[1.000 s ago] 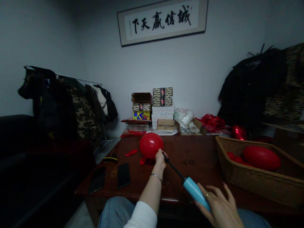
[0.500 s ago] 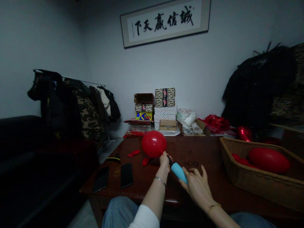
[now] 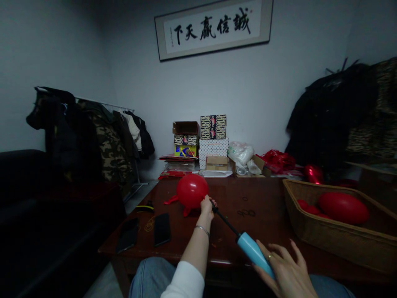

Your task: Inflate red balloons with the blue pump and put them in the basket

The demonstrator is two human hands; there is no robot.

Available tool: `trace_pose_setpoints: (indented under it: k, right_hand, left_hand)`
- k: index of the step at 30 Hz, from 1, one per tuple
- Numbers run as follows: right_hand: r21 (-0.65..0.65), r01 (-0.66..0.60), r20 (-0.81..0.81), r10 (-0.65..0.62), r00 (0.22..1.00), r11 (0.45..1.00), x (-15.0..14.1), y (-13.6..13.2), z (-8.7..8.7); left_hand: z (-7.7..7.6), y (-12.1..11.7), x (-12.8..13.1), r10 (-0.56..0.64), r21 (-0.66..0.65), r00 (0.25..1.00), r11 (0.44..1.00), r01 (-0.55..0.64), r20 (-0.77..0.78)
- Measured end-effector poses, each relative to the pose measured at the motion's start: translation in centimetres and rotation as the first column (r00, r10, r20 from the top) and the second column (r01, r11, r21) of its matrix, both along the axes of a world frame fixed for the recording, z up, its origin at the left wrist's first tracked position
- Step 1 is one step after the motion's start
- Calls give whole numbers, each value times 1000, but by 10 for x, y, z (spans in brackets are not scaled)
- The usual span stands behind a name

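A round red balloon (image 3: 192, 190) is partly inflated over the table, its neck pinched in my left hand (image 3: 207, 205) around the nozzle end of a balloon pump. The pump's black rod (image 3: 228, 222) shows between my hands. Its light-blue barrel (image 3: 252, 250) rests in my right hand (image 3: 288, 265), held between thumb and palm with the other fingers spread over it. Close to the balloon, limp red balloons (image 3: 187, 212) lie on the dark wooden table (image 3: 263, 198); the inflated one partly hides them.
At the right stands a wicker basket (image 3: 328, 236) with red balloons inside. Two dark phones (image 3: 162, 229) lie on the left part of the table, near yellow string (image 3: 149, 224) and a yellow-black tool (image 3: 145, 208). Stacked boxes (image 3: 213, 147) stand behind the table.
My right hand has drawn the blue barrel back toward me and right, so the black rod is now exposed. The left hand and balloon have shifted slightly left in view.
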State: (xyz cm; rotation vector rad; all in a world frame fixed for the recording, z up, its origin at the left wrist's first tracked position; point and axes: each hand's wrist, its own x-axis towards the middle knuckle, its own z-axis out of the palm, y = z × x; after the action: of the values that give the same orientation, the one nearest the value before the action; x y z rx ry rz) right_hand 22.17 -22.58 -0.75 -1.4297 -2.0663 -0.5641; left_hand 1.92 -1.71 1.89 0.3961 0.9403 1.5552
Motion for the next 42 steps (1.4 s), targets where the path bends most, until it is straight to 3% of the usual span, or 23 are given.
trace_pose_setpoints:
  k: [6, 15, 20, 26, 33, 37, 42]
  right_hand:
    - [-12, 18, -3, -18, 1000, 1000, -8, 4, 9]
    - [-101, 75, 5, -74, 997, 992, -57, 43, 37]
    - [-110, 86, 30, -84, 996, 990, -71, 47, 38]
    - [-84, 50, -2, -51, 999, 995, -53, 27, 21]
    - [39, -46, 9, 46, 999, 998, -5, 2, -2]
    - [30, -15, 10, 15, 1000, 999, 4, -5, -4]
    - [-24, 15, 8, -15, 1000, 1000, -7, 3, 5]
  left_hand:
    - [2, -1, 4, -7, -4, 1000, 1000, 7, -30]
    - [-6, -10, 22, -36, -14, 999, 999, 36, -38]
    - [-9, -11, 18, -27, -18, 998, 999, 26, -50]
    - [-15, -6, 6, -51, -2, 997, 999, 51, -63]
    - [-5, 1, -3, -25, 13, 998, 1000, 26, -55]
    - [-3, -2, 4, -37, 1, 998, 999, 37, -52]
    - [-4, -8, 16, -40, -25, 998, 999, 39, -50]
